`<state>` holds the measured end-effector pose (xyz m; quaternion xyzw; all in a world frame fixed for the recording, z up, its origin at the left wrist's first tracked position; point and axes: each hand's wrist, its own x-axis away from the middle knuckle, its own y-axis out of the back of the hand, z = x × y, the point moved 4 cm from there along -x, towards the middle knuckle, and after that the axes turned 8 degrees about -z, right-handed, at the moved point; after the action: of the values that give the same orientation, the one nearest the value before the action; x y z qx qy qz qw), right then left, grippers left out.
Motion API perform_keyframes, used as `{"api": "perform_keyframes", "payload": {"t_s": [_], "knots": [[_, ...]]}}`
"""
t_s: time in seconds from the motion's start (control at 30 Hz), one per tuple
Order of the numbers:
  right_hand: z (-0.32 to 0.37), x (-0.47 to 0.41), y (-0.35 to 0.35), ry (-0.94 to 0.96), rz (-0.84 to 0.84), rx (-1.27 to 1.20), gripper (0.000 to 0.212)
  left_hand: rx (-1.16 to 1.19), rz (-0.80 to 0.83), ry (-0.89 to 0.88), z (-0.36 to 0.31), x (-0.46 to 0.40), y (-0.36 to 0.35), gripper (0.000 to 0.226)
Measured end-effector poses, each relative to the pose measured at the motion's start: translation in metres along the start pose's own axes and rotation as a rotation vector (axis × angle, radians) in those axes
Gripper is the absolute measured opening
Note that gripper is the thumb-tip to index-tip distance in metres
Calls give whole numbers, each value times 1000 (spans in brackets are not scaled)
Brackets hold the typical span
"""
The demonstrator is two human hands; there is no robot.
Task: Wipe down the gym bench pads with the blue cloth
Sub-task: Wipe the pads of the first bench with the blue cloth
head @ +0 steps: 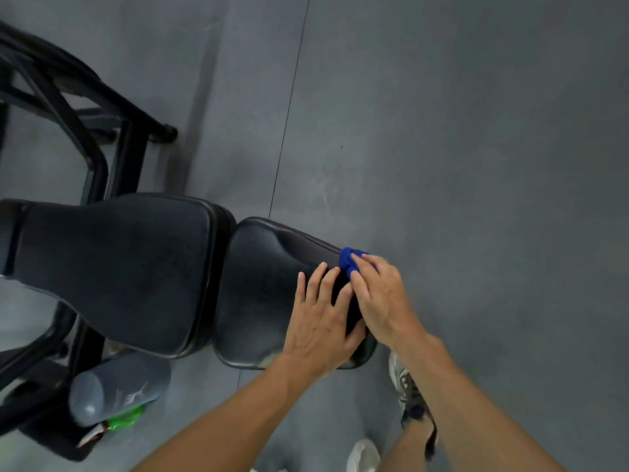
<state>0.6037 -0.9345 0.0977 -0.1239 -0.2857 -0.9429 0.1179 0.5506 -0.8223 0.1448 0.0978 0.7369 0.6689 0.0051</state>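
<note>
Head view: bench lies across the lower frame, long axis running left to right, two black pads end to end. Larger back pad at left, smaller seat pad at right, a narrow gap between them.

Blue cloth bunched at the seat pad's far right corner, on the edge. Right hand grips it; fingers curled over the wad, only a tuft showing past them. Left hand just beside, palm down on the seat pad, fingers straight and spread, holding nothing. Looks to be bracing.

Key relation: the cloth sits at the extreme right end, so nearly all the pad surface lies to its left, along the long axis. Right hand is the nearer and already has it. Judgement: next stroke wants to sweep leftward, and the flat left hand lies right in that path.

Grey bottle on the floor under the back pad.
</note>
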Motion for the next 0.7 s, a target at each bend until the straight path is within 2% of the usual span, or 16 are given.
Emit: {"api": "perform_keyframes", "payload": {"t_s": [0.13,0.23,0.33,0.4,0.5,0.6,0.7], "knots": [[-9,26,13,-20,17,-111,43,36,-3,-11,8,5,7,65],[-9,13,10,-32,40,-52,42,-32,73,210,18,4,11,80],[11,-33,-10,153,194,153,43,-46,252,420,28,-5,9,99],[27,-57,-19,227,287,199,45,-9,329,498,29,-12,7,108],[28,-58,-9,262,315,146,42,9,371,553,26,-20,8,117],[5,-32,19,143,292,-15,39,6,413,590,23,-24,7,123],[-7,-19,28,26,341,-85,42,36,413,628,26,-27,9,126]]}}
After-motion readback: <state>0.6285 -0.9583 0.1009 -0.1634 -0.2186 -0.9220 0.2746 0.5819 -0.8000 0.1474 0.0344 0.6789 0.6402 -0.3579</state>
